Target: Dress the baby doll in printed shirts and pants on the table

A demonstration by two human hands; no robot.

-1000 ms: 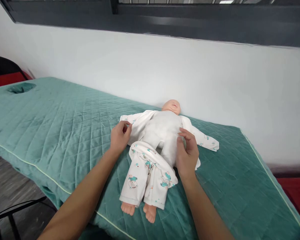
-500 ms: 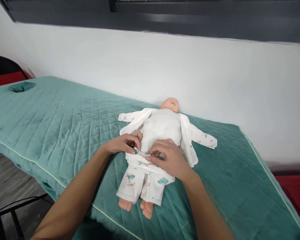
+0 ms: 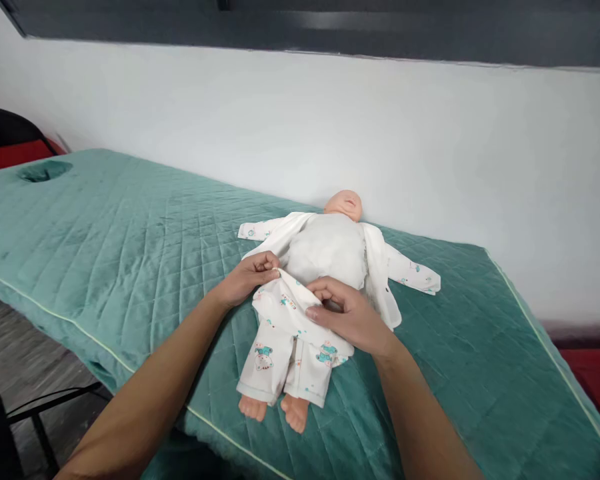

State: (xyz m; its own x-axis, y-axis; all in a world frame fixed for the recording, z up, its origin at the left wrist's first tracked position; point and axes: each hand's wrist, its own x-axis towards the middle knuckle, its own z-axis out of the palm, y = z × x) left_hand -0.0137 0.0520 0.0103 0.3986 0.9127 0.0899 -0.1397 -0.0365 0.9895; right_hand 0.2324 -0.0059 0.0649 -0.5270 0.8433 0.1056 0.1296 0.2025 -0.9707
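A baby doll [image 3: 330, 250] lies on its back on the green quilted table [image 3: 130, 227], head toward the wall. It wears an open white printed jacket [image 3: 380, 273] and white printed trousers [image 3: 290, 347], with bare feet at the near end. My left hand [image 3: 250, 277] pinches the trousers' waistband at the doll's left hip. My right hand [image 3: 347, 317] grips the waistband on the other side, fingers curled over the cloth. The waistband is lifted up toward the doll's belly.
A white wall [image 3: 430, 153] runs right behind the doll under a dark window frame [image 3: 330, 27]. A face hole [image 3: 43, 172] sits at the table's far left end. Red surfaces [image 3: 593, 380] show at both sides; a dark chair frame [image 3: 30, 413] stands lower left.
Both hands left the jacket's sides and came together at the trousers' waistband, gripped it, and have drawn it up toward the doll's belly.
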